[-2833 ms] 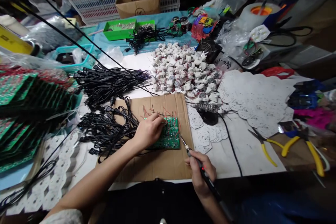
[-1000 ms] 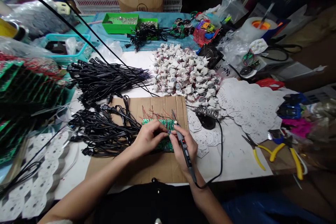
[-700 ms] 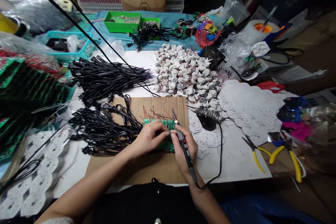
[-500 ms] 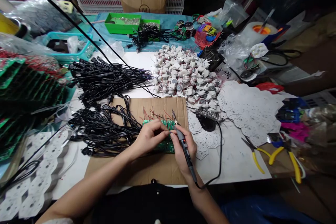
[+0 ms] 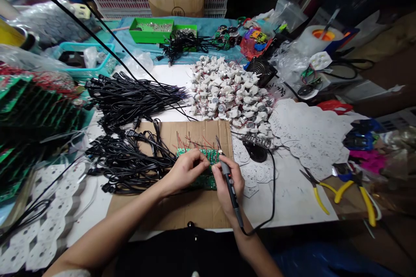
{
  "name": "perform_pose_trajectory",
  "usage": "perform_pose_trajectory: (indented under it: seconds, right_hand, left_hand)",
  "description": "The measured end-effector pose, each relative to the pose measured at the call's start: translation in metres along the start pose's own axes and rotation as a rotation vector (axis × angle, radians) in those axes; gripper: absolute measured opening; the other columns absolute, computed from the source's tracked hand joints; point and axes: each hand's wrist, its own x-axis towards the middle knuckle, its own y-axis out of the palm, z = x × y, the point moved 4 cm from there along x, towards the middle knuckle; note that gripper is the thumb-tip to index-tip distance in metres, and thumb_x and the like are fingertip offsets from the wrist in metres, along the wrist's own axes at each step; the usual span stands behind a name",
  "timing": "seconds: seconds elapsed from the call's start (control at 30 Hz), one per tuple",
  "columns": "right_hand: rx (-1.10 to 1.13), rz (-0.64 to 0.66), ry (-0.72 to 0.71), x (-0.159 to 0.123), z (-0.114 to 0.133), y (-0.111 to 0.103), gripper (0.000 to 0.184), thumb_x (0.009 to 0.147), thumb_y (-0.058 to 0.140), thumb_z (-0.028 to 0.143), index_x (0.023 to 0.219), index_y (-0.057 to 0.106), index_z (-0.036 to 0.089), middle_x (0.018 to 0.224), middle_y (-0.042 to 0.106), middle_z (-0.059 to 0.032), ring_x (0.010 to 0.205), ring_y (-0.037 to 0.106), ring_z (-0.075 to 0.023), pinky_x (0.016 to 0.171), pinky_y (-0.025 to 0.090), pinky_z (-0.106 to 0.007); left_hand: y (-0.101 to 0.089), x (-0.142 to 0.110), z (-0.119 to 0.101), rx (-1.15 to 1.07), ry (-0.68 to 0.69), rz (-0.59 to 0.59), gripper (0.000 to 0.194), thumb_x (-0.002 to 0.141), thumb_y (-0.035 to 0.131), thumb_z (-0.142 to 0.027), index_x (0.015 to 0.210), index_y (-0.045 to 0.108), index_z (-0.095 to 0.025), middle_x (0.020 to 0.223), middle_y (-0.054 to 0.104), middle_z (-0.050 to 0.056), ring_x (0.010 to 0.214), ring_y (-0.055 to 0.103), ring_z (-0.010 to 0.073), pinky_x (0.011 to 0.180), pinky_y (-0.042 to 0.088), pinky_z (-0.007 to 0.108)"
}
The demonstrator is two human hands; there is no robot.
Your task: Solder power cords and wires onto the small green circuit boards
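Note:
In my right hand [image 5: 224, 181] is a grey soldering iron [image 5: 232, 194], its metal tip pointing up and away from me, just beyond the right end of the green circuit boards [image 5: 205, 181]. My left hand [image 5: 186, 169] hovers over the boards with thumb and forefinger pinched together; whatever is between them is too small to make out. Thin red and dark wires [image 5: 186, 140] stick up from the boards' far edge. Both hands partly cover the boards, which lie on a cardboard sheet [image 5: 191, 212].
Black cables [image 5: 130, 95] lie bundled at the left. Beyond the cardboard is a heap of white motor-like parts [image 5: 232, 91]. A coiled iron stand [image 5: 256, 141], white panels [image 5: 308, 136] and yellow-handled pliers [image 5: 320, 199] lie to the right. Green boards [image 5: 35, 104] are stacked far left.
The soldering iron's tip has shifted slightly to the right, and my right fingers have drawn a little away from my left fingertips. My left hand stays nearly where it was.

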Motion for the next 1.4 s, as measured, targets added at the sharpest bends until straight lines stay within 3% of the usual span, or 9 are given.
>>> perform_pose_trajectory:
  seconds: [0.13,0.27,0.33,0.53,0.87,1.0,1.13,1.4]
  right_hand:
    - [0.007,-0.066,0.006,0.001,-0.006,-0.006,0.026,0.094,0.066,0.028,0.119,0.065,0.022,0.087,0.072,-0.0011,0.075,0.069,-0.0141,0.074,0.060,-0.028]
    - [0.024,0.035,-0.011,0.004,-0.011,-0.002,0.036,0.092,0.069,0.027,0.127,0.063,0.023,0.101,0.075,-0.0052,0.090,0.074,-0.0186,0.081,0.062,-0.033]
    - [0.002,0.069,-0.039,0.005,-0.010,0.001,0.031,0.092,0.067,0.025,0.124,0.064,0.024,0.100,0.075,-0.0050,0.089,0.074,-0.0187,0.082,0.062,-0.034]
    - [-0.092,-0.060,-0.174,0.007,0.000,-0.008,0.020,0.096,0.062,0.021,0.115,0.067,0.025,0.096,0.071,-0.0038,0.087,0.071,-0.0177,0.083,0.061,-0.034]
    - [-0.043,0.034,-0.157,-0.034,-0.014,-0.040,0.023,0.095,0.060,0.023,0.117,0.068,0.026,0.084,0.073,-0.0017,0.073,0.072,-0.0173,0.068,0.061,-0.030]
    - [-0.047,-0.012,-0.050,-0.047,-0.021,-0.045,0.017,0.094,0.061,0.026,0.108,0.072,0.025,0.084,0.077,-0.0030,0.070,0.075,-0.0183,0.061,0.062,-0.029]
    - [-0.047,0.001,-0.006,-0.048,-0.020,-0.044,0.015,0.095,0.061,0.027,0.104,0.073,0.024,0.079,0.077,-0.0024,0.065,0.075,-0.0176,0.058,0.061,-0.027]
    - [-0.073,0.060,-0.093,-0.041,-0.021,-0.040,0.016,0.096,0.060,0.024,0.107,0.072,0.024,0.080,0.078,-0.0020,0.063,0.074,-0.0156,0.057,0.060,-0.024]
  left_hand:
    - [0.001,0.002,0.000,0.023,-0.009,0.010,0.024,0.096,0.055,-0.034,0.080,0.061,-0.017,0.077,0.063,0.001,0.073,0.057,0.0149,0.070,0.043,0.027]
    - [0.002,0.004,-0.001,0.090,0.025,0.034,0.023,0.096,0.055,-0.031,0.079,0.062,-0.018,0.077,0.064,0.002,0.075,0.058,0.0158,0.072,0.044,0.028]
    - [0.002,0.004,-0.002,0.118,0.050,0.051,0.021,0.096,0.055,-0.030,0.080,0.063,-0.018,0.079,0.064,0.002,0.077,0.059,0.0164,0.072,0.044,0.028]
    - [0.004,0.012,-0.003,0.241,0.081,0.024,0.018,0.094,0.058,-0.025,0.079,0.062,-0.018,0.079,0.063,0.004,0.076,0.060,0.0176,0.071,0.044,0.028]
    - [0.013,0.031,0.005,0.469,-0.002,0.030,0.014,0.087,0.058,-0.016,0.073,0.061,-0.019,0.078,0.065,0.005,0.074,0.060,0.0193,0.067,0.042,0.029]
    - [0.014,0.031,0.005,0.479,-0.014,0.022,0.015,0.086,0.058,-0.016,0.071,0.060,-0.019,0.076,0.064,0.005,0.072,0.059,0.0192,0.066,0.042,0.029]
    - [0.014,0.031,0.005,0.491,-0.046,0.023,0.015,0.084,0.058,-0.014,0.070,0.060,-0.019,0.075,0.064,0.005,0.072,0.059,0.0193,0.067,0.041,0.028]
    - [0.013,0.033,0.001,0.543,-0.129,0.085,0.013,0.086,0.057,-0.016,0.074,0.063,-0.017,0.081,0.067,0.006,0.077,0.062,0.0196,0.070,0.043,0.028]
